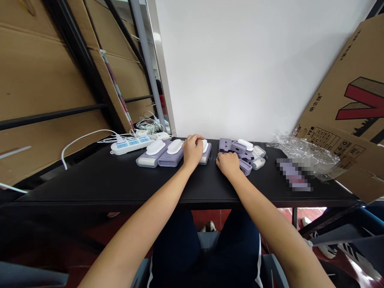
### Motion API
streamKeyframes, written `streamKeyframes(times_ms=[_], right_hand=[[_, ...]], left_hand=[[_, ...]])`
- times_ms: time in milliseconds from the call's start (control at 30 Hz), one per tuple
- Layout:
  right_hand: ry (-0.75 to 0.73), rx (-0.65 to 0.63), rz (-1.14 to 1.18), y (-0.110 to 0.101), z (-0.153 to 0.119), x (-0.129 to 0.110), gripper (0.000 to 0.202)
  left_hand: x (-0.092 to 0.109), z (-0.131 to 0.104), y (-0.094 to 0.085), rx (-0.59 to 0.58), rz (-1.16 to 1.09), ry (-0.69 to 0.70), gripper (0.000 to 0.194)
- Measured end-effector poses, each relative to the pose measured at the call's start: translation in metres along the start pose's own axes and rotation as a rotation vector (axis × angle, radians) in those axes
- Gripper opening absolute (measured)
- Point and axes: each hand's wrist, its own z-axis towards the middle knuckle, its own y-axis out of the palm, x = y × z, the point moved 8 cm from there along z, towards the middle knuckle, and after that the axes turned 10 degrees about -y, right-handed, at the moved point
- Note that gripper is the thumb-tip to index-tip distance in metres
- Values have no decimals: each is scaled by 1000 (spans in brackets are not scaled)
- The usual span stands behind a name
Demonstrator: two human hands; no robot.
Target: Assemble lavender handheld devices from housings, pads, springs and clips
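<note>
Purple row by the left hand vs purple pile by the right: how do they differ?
Layout: the purple row is lined up side by side; the purple pile is jumbled, pieces overlapping.
Tops: the row's visible units carry white oval pieces; most purple parts in the pile don't.
Shared: both lie on the black table.

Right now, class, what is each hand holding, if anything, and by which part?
It cannot be told: the left hand partly hides a white-topped case, the right hand lies beside purple housings; any grip is hidden.
</note>
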Motion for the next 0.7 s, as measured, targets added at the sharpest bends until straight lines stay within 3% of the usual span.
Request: streamKeyframes(times_ms=[267, 433, 567, 700], right_hand=[[27, 0, 7, -4, -1, -4, 26], [137, 72, 51, -13, -5, 14, 28], [221, 273, 410, -25, -9, 40, 30], [143, 542, 834, -36, -9, 53, 29]], left_hand=[[2, -2, 2, -23, 23, 28, 25], [1, -1, 4, -23, 38, 47, 25], [2, -2, 8, -56, 95, 54, 23], [12, -10, 16, -173, 76, 125, 24]])
